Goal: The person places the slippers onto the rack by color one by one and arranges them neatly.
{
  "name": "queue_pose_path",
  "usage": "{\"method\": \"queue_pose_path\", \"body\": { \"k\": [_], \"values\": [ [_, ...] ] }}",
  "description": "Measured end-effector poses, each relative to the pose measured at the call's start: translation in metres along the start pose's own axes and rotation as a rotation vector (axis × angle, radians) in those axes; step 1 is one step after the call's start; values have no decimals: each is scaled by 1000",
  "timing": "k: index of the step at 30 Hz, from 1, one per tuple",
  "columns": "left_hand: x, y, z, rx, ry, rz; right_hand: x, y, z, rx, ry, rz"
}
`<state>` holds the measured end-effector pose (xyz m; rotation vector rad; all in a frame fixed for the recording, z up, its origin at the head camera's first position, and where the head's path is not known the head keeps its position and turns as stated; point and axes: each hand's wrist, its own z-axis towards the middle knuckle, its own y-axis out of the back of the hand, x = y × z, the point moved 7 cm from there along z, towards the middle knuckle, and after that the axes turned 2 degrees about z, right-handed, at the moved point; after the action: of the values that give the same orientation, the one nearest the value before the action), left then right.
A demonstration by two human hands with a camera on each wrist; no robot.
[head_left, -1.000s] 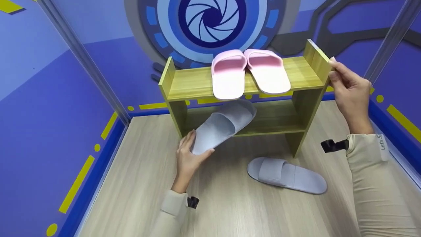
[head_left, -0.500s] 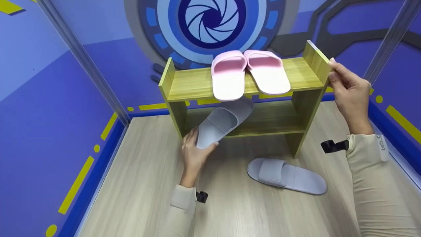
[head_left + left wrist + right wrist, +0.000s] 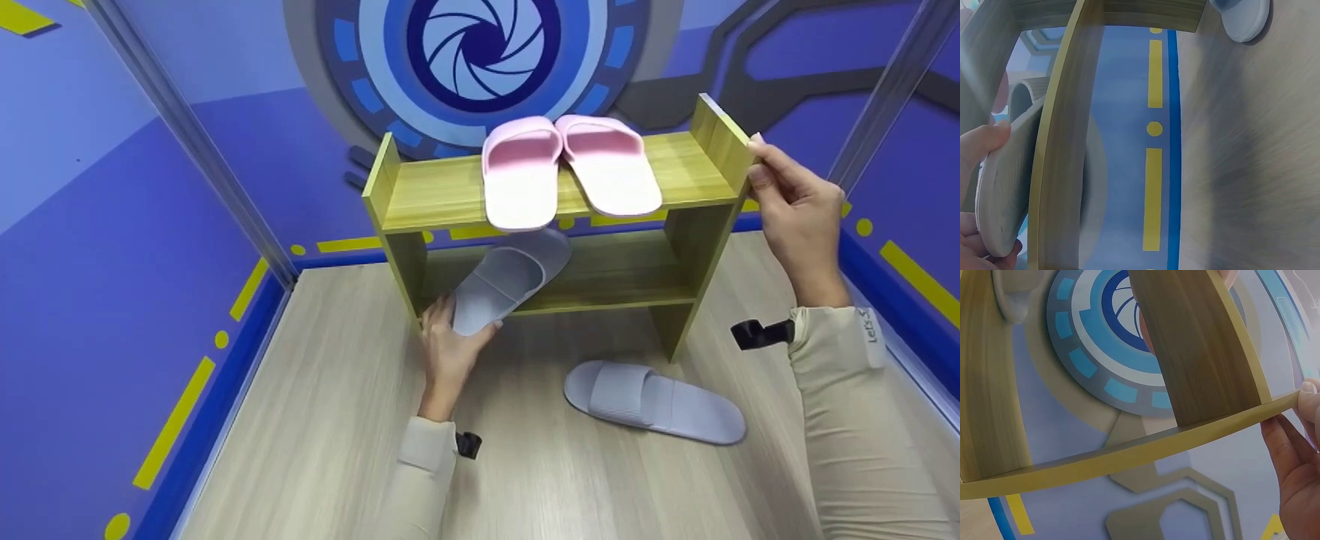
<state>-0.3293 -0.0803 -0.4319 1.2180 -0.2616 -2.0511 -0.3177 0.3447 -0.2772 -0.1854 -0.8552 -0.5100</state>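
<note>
My left hand [image 3: 448,352] grips the heel end of a grey slide sandal [image 3: 487,296], fingers on its left edge and thumb on its right. The sandal's toe end reaches in over the lower board of a wooden shoe rack [image 3: 555,306], tilted toward the right. In the left wrist view the sandal [image 3: 1008,174] is close to the front edge of that board. My right hand [image 3: 802,214] pinches the top front corner of the rack's right side panel. A second grey slide sandal [image 3: 656,401] lies on the floor in front of the rack.
Two pink slide sandals [image 3: 523,180] stand side by side on the rack's top board [image 3: 435,191], heels overhanging its front edge. Blue printed walls [image 3: 187,225] enclose the back and sides. Beneath the rack runs a pale wood floor [image 3: 337,375].
My left hand has moved forward and right, carrying the grey slide sandal further into the lower level of the rack. My right hand keeps its place on the side panel.
</note>
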Motion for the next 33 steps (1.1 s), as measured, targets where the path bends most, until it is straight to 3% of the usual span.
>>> {"method": "queue_pose_path", "body": {
  "k": [6, 12, 18, 28, 33],
  "values": [
    [0, -3, -1, 5, -35, 29, 0, 0, -1, -2, 0, 22],
    [3, -8, -2, 52, -32, 39, 1, -1, -1, 2, 11, 21],
    [0, -7, 1, 164, -31, 36, 0, -1, -1, -1, -16, -5],
    [-1, -1, 2, 370, -49, 31, 2, 0, 0, -14, -6, 42],
    [-1, 2, 2, 409, -62, 18, 0, 0, -1, -6, -17, 17]
  ]
}}
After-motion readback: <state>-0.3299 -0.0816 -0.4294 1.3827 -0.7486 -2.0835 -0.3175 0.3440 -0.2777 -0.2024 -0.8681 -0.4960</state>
